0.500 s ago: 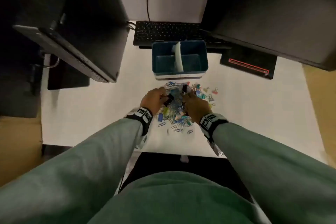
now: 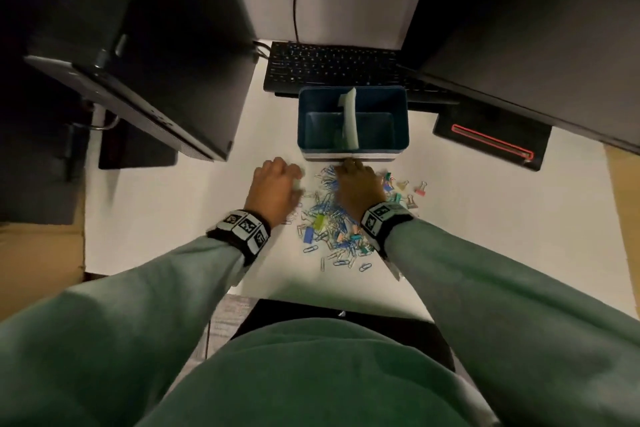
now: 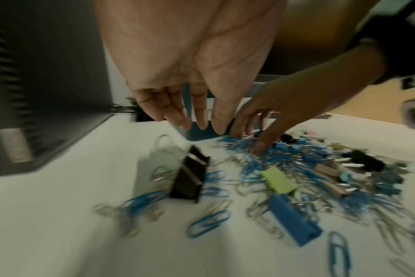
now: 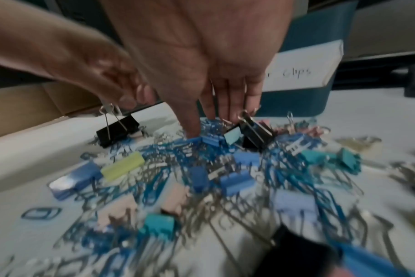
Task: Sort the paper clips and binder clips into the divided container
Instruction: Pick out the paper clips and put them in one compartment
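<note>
We see our left hand (image 2: 277, 185) at 9 o'clock of the clip pile (image 2: 332, 222), fingers relaxed, holding nothing. Our right hand (image 2: 358, 187) reaches with straight fingers into the pile. The divided container (image 2: 353, 152) stands at 12 o'clock, just beside the pile.

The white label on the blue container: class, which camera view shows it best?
The right wrist view: the white label faces that camera on the blue container, with "Clips" partly readable. The head view looks down into the container, showing only a pale strip at its near edge. In the left wrist view, hands hide it.
</note>
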The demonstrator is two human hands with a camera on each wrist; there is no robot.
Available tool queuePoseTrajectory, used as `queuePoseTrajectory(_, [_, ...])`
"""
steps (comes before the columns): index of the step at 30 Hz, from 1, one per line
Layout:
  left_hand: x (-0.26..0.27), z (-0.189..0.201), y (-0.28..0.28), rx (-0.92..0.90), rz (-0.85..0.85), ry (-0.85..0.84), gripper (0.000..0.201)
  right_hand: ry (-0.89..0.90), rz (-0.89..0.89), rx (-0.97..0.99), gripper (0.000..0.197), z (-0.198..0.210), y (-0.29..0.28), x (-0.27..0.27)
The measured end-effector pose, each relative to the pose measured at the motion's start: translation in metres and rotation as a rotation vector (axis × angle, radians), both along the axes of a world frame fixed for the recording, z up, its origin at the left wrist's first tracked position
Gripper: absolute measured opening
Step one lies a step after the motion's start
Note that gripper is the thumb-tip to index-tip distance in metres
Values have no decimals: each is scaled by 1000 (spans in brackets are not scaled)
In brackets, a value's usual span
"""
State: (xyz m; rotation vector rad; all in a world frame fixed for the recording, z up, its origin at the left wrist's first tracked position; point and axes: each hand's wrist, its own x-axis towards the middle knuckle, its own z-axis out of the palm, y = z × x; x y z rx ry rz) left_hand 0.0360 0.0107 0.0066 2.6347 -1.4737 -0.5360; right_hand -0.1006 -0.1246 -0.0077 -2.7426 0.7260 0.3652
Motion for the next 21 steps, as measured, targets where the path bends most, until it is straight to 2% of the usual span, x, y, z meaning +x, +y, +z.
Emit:
queuePoseTrajectory(3, [-30,-6,-28,-44,-120,15,47,-7,19,-19,32,-2,-2,-13])
queuePoseTrajectory(6, [-43,-18,-49,57,-141,29,61,-70,9,36,25,-7,-8,-31])
queuePoseTrajectory(9, [-46,-27,-55,71,-116,78,43,-166,-103,161,13,-4,-15,-44])
queuePoseTrajectory(12, [-45,-25,-57,51,-97,158,19,-293,-257,344,14,13,-23,-49])
queuePoseTrajectory(16, [-39,-23,-53,42,-88,250,7,-540,-352,536,10,50,-30,-36])
queuePoseTrajectory(19, [-34,-20,-45,23,-53,325,3,-642,-385,537,8,70,-40,4])
queuePoseTrajectory(21, [-32,-12,-39,-10,-21,368,1,-602,-322,453,6,73,-48,34])
